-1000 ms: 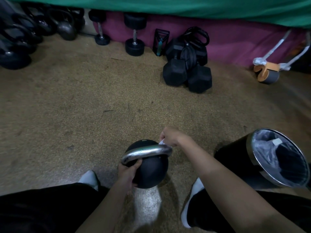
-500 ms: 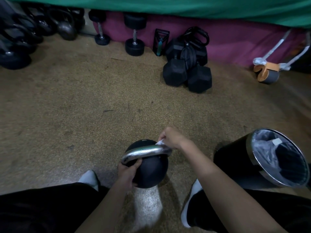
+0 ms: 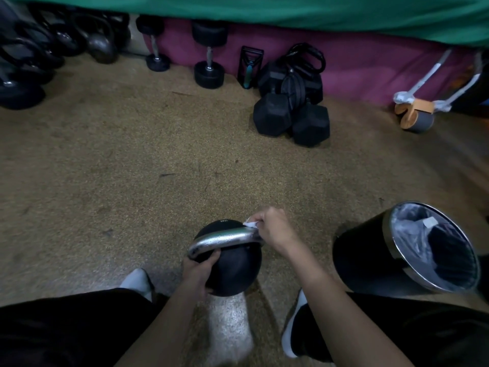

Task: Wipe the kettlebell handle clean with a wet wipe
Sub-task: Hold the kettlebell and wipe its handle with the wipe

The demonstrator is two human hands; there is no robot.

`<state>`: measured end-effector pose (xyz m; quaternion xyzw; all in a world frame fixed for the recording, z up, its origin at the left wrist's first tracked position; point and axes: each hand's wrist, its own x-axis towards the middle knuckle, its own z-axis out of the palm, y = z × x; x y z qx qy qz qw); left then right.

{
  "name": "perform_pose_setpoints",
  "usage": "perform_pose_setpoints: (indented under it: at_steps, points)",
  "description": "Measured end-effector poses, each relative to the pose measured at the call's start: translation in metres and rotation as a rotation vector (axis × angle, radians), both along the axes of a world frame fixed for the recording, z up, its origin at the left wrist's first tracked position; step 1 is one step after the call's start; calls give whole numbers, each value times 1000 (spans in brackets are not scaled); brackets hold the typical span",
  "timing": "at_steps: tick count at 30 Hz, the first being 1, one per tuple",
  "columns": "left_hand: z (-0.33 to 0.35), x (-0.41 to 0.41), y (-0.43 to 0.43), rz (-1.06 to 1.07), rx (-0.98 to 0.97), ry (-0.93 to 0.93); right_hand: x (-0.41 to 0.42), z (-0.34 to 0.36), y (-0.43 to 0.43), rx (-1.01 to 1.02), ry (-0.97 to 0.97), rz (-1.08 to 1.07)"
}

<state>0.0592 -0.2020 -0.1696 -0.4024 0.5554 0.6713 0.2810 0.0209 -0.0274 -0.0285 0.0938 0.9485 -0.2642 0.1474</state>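
On the gym floor (image 3: 132, 160), a kettlebell (image 3: 232, 271) sits between the person's feet, likely heavy and steady, its metal handle (image 3: 222, 239) slick; the left hand (image 3: 198, 274), fingers clamped on the ball under the handle's near end, braces it while the right hand (image 3: 275, 229) pinches a soft wet wipe (image 3: 250, 223) against the far end, wrist bent down

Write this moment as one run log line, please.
right hand: presses white wet wipe on silver kettlebell handle | left hand: steadies black kettlebell | bin: right
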Motion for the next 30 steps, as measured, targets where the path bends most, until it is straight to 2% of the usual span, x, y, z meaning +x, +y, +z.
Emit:
perform_pose_setpoints:
  at_steps: [9, 14, 19, 27, 30]
  points:
    - [5, 1, 0, -5, -31, -1, 8, -1, 3, 35, 35, -55]
    - [9, 0, 0, 0, -38, -3, 23, 1, 0, 8, 161, -24]
    - [10, 2, 0, 11, -36, 14, 27, -5, 1, -12, 201, -123]
    - [18, 1, 3, 8, -45, 2, 48, -4, -14, -55, 354, -155]
    - [19, 2, 3, 4, -69, -7, 46, -13, -10, -52, 335, -225]
